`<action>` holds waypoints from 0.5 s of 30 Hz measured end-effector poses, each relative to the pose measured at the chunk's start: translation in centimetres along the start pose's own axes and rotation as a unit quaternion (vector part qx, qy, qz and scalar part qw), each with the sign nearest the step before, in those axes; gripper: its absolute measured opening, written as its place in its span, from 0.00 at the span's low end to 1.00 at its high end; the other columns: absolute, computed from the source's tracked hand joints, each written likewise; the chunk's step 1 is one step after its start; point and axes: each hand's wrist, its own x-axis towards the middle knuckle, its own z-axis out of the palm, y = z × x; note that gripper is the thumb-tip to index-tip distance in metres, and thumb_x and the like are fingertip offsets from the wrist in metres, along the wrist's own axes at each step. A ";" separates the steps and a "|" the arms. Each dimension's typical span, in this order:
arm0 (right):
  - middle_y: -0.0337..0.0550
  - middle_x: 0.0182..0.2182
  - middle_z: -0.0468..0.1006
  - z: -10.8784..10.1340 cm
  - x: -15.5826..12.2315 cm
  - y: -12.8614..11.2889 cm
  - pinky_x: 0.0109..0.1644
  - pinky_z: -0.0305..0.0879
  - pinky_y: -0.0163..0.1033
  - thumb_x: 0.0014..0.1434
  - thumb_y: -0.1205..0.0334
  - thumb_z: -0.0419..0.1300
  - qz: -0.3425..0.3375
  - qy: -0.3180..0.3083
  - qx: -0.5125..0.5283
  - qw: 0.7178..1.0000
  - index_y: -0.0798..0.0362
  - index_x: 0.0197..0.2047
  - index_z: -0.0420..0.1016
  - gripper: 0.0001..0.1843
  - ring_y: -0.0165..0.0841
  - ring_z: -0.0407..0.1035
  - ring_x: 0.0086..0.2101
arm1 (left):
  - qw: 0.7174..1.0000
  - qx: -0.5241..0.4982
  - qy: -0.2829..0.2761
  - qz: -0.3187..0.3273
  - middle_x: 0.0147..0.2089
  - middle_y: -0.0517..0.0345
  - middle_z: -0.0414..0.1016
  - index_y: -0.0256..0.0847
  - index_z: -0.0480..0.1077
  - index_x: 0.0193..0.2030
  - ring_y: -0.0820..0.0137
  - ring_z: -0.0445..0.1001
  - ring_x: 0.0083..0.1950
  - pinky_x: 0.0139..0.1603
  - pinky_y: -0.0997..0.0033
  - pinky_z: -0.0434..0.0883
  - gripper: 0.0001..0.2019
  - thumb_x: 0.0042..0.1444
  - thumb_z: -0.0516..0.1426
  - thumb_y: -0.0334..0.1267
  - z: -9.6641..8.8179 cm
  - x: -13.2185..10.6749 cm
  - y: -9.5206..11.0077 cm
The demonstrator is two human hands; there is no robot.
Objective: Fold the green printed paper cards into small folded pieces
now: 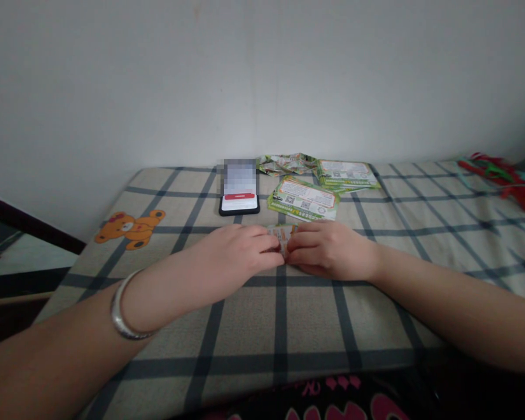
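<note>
My left hand (234,254) and my right hand (328,249) meet at the middle of a checked cloth (284,315). Both have their fingers curled and pinch the same small folded paper card (283,236) between them; most of it is hidden by the fingers. A silver bangle (123,312) sits on my left wrist. Just beyond the hands lies a green and orange printed card (304,199), flat on the cloth.
A phone (240,188) with a lit screen lies behind the hands. More green cards (347,173) and a crumpled one (284,164) lie near the wall. Red and green ribbons (503,175) sit far right. A bear print (129,228) marks the cloth at left.
</note>
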 end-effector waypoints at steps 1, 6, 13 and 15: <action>0.43 0.43 0.76 0.0 -0.1 0.0 0.42 0.62 0.41 0.69 0.62 0.49 0.000 0.001 -0.001 1.000 0.52 0.46 0.74 0.13 0.34 0.66 0.39 | 1.000 0.003 -0.001 0.001 0.50 0.58 0.75 0.44 0.71 0.48 0.63 0.70 0.52 0.49 0.61 0.70 0.15 0.58 0.55 0.23 0.0 0.0 0.0; 0.43 0.39 0.75 -0.1 -0.4 0.2 0.42 0.61 0.40 0.69 0.61 0.49 0.008 -0.012 0.011 1.000 0.52 0.43 0.74 0.13 0.34 0.66 0.39 | 1.000 0.015 0.007 0.009 0.50 0.58 0.75 0.44 0.71 0.51 0.64 0.70 0.53 0.50 0.63 0.70 0.16 0.59 0.56 0.24 0.1 -0.1 -0.2; 0.41 0.38 0.76 -0.2 -0.9 0.2 0.40 0.60 0.39 0.66 0.62 0.53 0.029 -0.013 0.027 0.999 0.51 0.40 0.75 0.10 0.33 0.66 0.39 | 0.999 0.011 0.028 0.016 0.48 0.59 0.77 0.47 0.73 0.49 0.68 0.72 0.52 0.49 0.67 0.69 0.15 0.60 0.54 0.25 -0.5 -0.1 -0.3; 0.41 0.38 0.76 -0.3 -1.1 0.3 0.39 0.60 0.39 0.66 0.62 0.53 0.035 -0.005 0.037 0.999 0.51 0.40 0.75 0.09 0.32 0.66 0.38 | 0.999 0.007 0.037 0.013 0.47 0.59 0.77 0.47 0.73 0.49 0.68 0.73 0.51 0.49 0.68 0.68 0.15 0.62 0.53 0.26 -0.5 -0.1 -0.4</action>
